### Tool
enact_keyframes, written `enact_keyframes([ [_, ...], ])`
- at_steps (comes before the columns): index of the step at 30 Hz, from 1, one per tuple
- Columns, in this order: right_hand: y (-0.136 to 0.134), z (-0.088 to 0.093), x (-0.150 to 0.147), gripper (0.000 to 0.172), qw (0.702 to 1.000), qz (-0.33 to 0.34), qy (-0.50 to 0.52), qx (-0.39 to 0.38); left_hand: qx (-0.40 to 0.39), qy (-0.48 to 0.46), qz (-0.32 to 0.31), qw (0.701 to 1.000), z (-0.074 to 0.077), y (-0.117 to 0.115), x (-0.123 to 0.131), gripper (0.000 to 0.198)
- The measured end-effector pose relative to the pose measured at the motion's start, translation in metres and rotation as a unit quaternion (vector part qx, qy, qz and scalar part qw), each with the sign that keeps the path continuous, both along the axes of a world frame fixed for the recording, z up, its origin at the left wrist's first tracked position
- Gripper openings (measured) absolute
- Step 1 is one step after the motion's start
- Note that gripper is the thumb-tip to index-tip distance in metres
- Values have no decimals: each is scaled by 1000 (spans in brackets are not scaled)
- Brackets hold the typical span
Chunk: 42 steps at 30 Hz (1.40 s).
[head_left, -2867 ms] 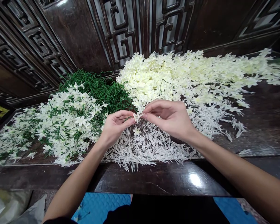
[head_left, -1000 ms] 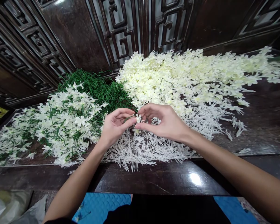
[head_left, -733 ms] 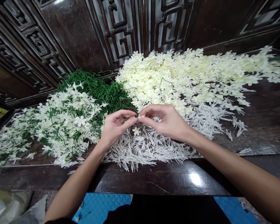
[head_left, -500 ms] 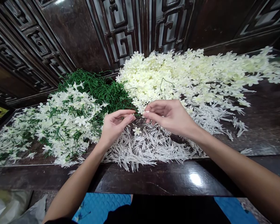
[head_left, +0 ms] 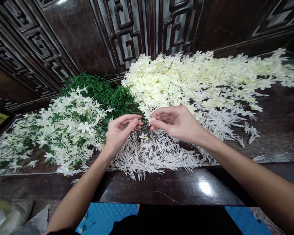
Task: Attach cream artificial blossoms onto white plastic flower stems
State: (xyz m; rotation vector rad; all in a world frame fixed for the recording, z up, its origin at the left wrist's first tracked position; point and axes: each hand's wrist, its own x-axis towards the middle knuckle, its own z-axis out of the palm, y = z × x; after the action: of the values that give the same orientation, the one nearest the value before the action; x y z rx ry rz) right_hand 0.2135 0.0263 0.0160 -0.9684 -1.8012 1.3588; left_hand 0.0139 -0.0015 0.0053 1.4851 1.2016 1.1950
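Observation:
My left hand (head_left: 122, 129) is closed in a pinch above the middle of the bench, with a bit of thin green stem (head_left: 140, 120) showing at the fingertips. Just to its right, my right hand (head_left: 177, 122) pinches a small white piece (head_left: 152, 120), mostly covered by the fingers. The two sets of fingertips are close but apart. Below them appears one artificial flower (head_left: 143, 137); whether it hangs from the stem or lies on the pile I cannot tell. Under both hands spreads a heap of white stamen pieces (head_left: 156, 156).
Loose cream petals (head_left: 161, 76) are piled at the back right. Green plastic stems (head_left: 112, 98) lie behind my left hand, with assembled white flowers (head_left: 71, 127) to the left. A carved wooden backrest (head_left: 129, 29) rises behind the dark bench (head_left: 166, 189).
The left thumb and fingertips have shifted slightly, and the right fingertips have moved a little to the left. A touch of green now shows beside the single flower.

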Motion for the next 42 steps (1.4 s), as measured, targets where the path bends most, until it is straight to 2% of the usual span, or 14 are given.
enact_keyframes([
  [6,-3,-4,-3,7,1000,18,5,0,19,64,-18,998,2,-4,6,11],
  [11,-2,-1,-2,6,998,-1,-4,56,27,102,-23,994,0,-5,5,8],
  [15,-2,0,0,7,997,-2,-9,79,-5,86,-2,996,1,-4,4,10],
  [21,-3,-5,-2,7,997,15,-15,70,-13,81,-27,996,3,-5,6,10],
  [27,-4,-7,-2,9,997,23,-16,78,20,123,-54,991,0,-6,6,12],
  [34,-5,-5,-2,12,996,37,-18,83,68,171,-53,981,-2,-5,5,16],
  [38,-5,-5,-2,11,995,49,-21,85,75,187,-53,978,-2,-6,6,16],
  [42,-4,-7,-2,13,990,47,-45,125,69,192,-65,977,-1,-8,5,17],
])
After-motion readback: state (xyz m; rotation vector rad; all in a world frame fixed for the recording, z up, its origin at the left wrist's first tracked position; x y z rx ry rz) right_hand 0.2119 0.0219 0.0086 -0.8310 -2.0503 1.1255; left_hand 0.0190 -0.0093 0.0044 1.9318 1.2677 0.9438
